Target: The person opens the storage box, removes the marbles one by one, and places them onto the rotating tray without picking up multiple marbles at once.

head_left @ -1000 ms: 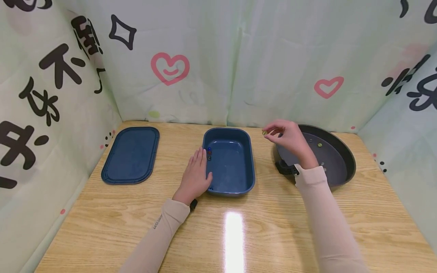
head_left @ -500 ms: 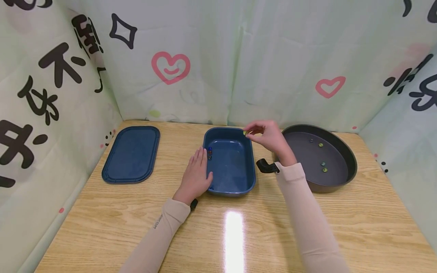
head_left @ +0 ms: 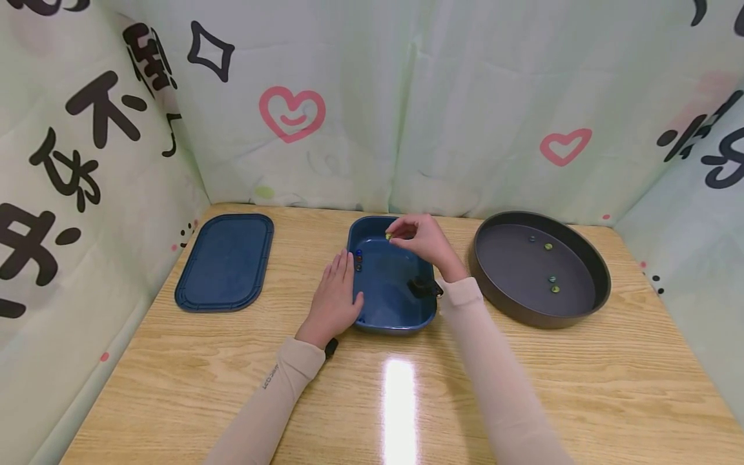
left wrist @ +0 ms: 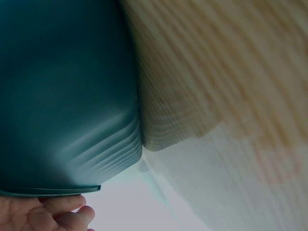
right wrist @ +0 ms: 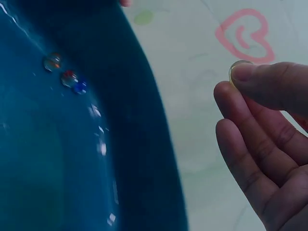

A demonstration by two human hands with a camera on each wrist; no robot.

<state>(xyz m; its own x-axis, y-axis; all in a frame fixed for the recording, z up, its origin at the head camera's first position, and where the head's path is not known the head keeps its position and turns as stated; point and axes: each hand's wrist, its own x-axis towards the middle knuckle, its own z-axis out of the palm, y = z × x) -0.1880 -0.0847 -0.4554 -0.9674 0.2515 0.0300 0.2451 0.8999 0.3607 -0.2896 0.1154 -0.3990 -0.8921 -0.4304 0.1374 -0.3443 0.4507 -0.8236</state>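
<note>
My right hand [head_left: 426, 243] pinches a yellowish-green marble [head_left: 389, 236] between thumb and fingertips, above the back part of the blue bin [head_left: 392, 321]. The right wrist view shows the clear, yellow-tinted marble [right wrist: 233, 73] in that pinch. Straight fingers of my left hand [head_left: 332, 302] rest on the bin's left rim. Along the bin's left inner side lie a blue marble [head_left: 358, 252], a reddish one [head_left: 358, 259] and a darker one [head_left: 358, 267]. In the left wrist view, fingers [left wrist: 67, 211] touch the rim beside the outer wall [left wrist: 67, 106].
Right of the bin stands a round dark pan [head_left: 511, 303] holding several marbles, among them a green one [head_left: 548, 247]. A flat blue lid [head_left: 223, 263] lies on the wooden table [head_left: 325, 413] at the left. A printed curtain [head_left: 465, 129] hangs behind.
My right hand has moved left from the pan's edge to over the bin, the marble still pinched. My left hand stays at the rim.
</note>
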